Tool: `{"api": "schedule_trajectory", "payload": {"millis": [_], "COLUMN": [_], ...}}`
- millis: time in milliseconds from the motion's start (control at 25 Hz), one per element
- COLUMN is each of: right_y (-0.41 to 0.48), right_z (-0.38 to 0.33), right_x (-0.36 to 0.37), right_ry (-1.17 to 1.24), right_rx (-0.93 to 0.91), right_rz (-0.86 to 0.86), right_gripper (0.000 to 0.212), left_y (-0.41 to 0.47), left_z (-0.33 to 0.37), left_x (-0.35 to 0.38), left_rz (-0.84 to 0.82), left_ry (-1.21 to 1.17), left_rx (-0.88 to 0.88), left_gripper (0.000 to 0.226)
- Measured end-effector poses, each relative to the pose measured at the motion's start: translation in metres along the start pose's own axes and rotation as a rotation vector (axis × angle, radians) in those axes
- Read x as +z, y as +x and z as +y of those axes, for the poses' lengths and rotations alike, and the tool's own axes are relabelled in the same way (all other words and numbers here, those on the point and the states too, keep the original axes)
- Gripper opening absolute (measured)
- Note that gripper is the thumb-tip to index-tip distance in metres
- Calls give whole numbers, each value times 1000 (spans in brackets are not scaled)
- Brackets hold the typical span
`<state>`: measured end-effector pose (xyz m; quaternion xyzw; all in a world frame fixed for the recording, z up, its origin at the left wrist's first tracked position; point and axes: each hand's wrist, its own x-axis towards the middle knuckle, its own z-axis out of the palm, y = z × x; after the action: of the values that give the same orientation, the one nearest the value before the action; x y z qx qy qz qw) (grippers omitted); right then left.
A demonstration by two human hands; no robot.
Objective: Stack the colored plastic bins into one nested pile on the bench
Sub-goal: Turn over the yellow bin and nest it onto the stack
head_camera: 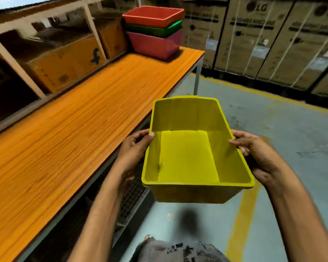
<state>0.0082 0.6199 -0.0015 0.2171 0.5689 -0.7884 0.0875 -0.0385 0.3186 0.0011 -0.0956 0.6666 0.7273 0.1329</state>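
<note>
I carry the yellow bin (187, 154) in both hands, in the air just off the front edge of the surface (64, 120), over the floor and well apart from the pile. The pile stands at the far right corner of the surface: a pink bin (153, 46) at the bottom, a green bin (155, 31) nested in it, and a red bin (153, 15) on top, all open side up. As I judge it, the yellow bin is the one left to add, so the step in hand is bringing it to that corner and seating it in the red bin.

To do it well, I would hold the yellow bin level on the way and turn it so its long sides run with the red bin's. I would hold it squarely over the red rim before lowering, because a bin that enters at an angle is likely to jam halfway. The green bin looks a little crooked in the pile, so I would lower gently rather than drop, and press down evenly on both sides at the end.

My left hand (134, 148) grips the left long rim, thumb hooked inside and fingers outside and mostly hidden. My right hand (254, 154) grips the right long rim opposite it in the same way. Both forearms reach forward, with the bin between them.
</note>
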Motion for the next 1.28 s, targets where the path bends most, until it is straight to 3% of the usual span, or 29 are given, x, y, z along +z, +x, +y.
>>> {"api": "schedule_trajectory", "payload": {"millis": [280, 400, 680, 920, 1280], "right_y": [88, 137, 220, 312, 470], "right_z": [-46, -69, -148, -202, -337], "right_x": [-69, -93, -118, -152, -232], "right_ry": [179, 147, 254, 100, -81], "right_rx": [141, 135, 7, -214, -383], "right_rz": [59, 91, 132, 240, 13], "right_gripper": [42, 71, 48, 46, 52], "left_y": [117, 175, 295, 391, 493], "left_z": [17, 34, 88, 95, 137], "left_x": [91, 123, 192, 245, 363], "left_rz": [-104, -134, -226, -290, -90], "left_ry": [-8, -28, 26, 132, 59], "left_rx": [-108, -99, -30, 136, 346], "left_gripper": [25, 25, 9, 48, 49]}}
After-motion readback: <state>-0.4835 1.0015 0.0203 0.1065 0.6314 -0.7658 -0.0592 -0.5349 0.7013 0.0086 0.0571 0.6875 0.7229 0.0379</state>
